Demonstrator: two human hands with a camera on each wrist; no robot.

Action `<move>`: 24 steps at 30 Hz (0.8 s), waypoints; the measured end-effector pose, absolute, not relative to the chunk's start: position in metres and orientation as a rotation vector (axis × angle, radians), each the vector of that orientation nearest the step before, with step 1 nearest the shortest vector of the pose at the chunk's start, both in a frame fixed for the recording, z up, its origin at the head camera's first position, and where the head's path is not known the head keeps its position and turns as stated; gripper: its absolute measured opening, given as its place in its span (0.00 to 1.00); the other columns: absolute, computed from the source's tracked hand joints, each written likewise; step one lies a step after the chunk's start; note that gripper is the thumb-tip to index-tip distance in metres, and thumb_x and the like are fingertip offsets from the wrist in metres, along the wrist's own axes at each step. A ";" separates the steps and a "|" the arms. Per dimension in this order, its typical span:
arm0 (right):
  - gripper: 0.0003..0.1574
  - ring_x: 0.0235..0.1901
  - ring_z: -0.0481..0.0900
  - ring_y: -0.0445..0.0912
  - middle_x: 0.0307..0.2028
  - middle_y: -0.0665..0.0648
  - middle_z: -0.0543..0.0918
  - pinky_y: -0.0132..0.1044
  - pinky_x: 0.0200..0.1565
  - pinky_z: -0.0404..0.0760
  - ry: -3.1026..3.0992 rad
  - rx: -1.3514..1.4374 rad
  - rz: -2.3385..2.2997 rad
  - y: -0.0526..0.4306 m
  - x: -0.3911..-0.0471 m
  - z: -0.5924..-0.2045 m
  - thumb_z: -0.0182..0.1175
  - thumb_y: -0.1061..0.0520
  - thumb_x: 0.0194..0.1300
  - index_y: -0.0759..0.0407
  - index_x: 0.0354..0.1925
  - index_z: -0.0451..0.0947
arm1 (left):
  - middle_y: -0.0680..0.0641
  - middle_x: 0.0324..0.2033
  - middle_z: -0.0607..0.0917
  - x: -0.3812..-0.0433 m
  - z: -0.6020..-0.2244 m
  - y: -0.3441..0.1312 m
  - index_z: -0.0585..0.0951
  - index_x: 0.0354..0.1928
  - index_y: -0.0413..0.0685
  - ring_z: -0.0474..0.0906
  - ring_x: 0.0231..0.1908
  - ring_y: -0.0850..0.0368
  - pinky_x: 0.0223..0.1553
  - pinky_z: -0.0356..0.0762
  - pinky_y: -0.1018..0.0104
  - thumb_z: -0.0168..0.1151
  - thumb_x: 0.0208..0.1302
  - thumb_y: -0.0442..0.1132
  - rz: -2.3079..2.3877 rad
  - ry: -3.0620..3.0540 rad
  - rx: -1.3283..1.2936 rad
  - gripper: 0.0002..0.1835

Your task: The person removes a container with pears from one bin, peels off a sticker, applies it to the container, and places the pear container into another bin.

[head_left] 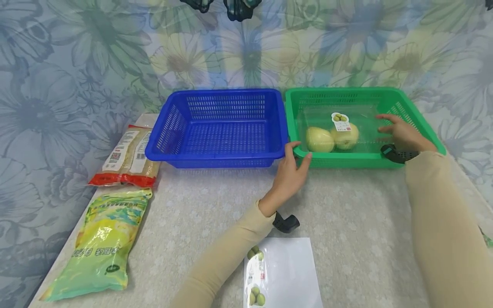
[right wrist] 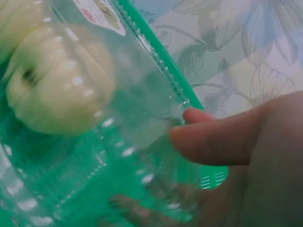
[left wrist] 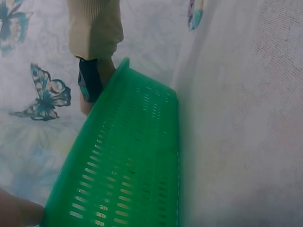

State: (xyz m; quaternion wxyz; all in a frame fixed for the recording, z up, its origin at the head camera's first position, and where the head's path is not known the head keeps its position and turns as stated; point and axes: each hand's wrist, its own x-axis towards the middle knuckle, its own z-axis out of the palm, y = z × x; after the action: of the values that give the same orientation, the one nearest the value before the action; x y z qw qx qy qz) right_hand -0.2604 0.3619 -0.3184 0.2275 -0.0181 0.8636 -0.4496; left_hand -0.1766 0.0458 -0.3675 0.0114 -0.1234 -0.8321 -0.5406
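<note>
A clear plastic box (head_left: 367, 128) with a fruit-printed label lies in the green basket (head_left: 356, 161). Two pale yellow-green fruits (head_left: 320, 140) show through its lid, nearer its left end. My right hand (head_left: 406, 134) grips the box's right end; in the right wrist view the thumb (right wrist: 208, 142) lies on top while other fingers show through the plastic below. At the basket's near left corner, my left hand (head_left: 290, 173) holds the rim between thumb and fingers. One of its fingertips (left wrist: 31, 213) meets the green rim in the left wrist view.
Left of the green basket stands a blue basket (head_left: 227, 163), with nothing in it. A red-edged bag of grain (head_left: 127, 156) and a green-yellow bag (head_left: 104, 244) lie at the table's left. A white sheet with fruit pictures (head_left: 289, 273) lies at the front.
</note>
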 end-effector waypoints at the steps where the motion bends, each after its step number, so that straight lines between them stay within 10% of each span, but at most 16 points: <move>1: 0.39 0.62 0.58 0.64 0.68 0.71 0.31 0.30 0.26 0.73 2.391 -0.038 -1.167 0.358 -0.258 -0.316 0.33 0.66 0.68 0.51 0.70 0.27 | 0.44 0.29 0.76 -0.176 -0.368 0.046 0.55 0.63 0.51 0.76 0.39 0.56 0.36 0.73 0.68 0.44 0.68 0.51 -1.688 -2.599 -0.383 0.26; 5: 0.38 0.63 0.55 0.65 0.67 0.71 0.24 0.34 0.44 0.77 2.311 -0.072 -1.174 0.353 -0.257 -0.315 0.32 0.56 0.72 0.53 0.69 0.21 | 0.43 0.35 0.79 -0.176 -0.368 0.045 0.55 0.63 0.51 0.75 0.51 0.52 0.48 0.74 0.62 0.44 0.67 0.52 -1.697 -2.601 -0.376 0.27; 13: 0.42 0.62 0.51 0.72 0.66 0.69 0.21 0.55 0.57 0.64 2.352 -0.169 -1.052 0.351 -0.259 -0.316 0.32 0.45 0.72 0.56 0.68 0.20 | 0.42 0.29 0.78 -0.178 -0.368 0.044 0.55 0.64 0.49 0.76 0.39 0.53 0.37 0.74 0.64 0.44 0.67 0.52 -1.667 -2.618 -0.396 0.27; 20: 0.48 0.63 0.41 0.75 0.67 0.69 0.24 0.67 0.59 0.52 2.320 -0.086 -1.108 0.352 -0.263 -0.314 0.32 0.34 0.67 0.57 0.69 0.24 | 0.38 0.66 0.60 -0.182 -0.340 0.018 0.39 0.70 0.55 0.63 0.62 0.46 0.59 0.67 0.55 0.47 0.64 0.56 -1.507 -3.103 -0.806 0.40; 24: 0.52 0.63 0.39 0.74 0.68 0.70 0.28 0.68 0.59 0.51 2.424 -0.034 -1.008 0.348 -0.262 -0.301 0.33 0.29 0.63 0.59 0.70 0.30 | 0.47 0.66 0.60 -0.188 -0.304 -0.011 0.42 0.70 0.61 0.60 0.65 0.53 0.62 0.63 0.61 0.46 0.64 0.59 -1.369 -3.346 -1.269 0.38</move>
State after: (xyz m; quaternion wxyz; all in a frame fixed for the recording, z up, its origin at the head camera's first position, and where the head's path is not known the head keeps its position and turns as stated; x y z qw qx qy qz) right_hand -0.2621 0.3481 -0.3012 0.2550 -0.0125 0.8927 -0.3714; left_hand -0.1880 -0.0112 -0.3036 -0.3379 -0.3117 -0.8220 -0.3363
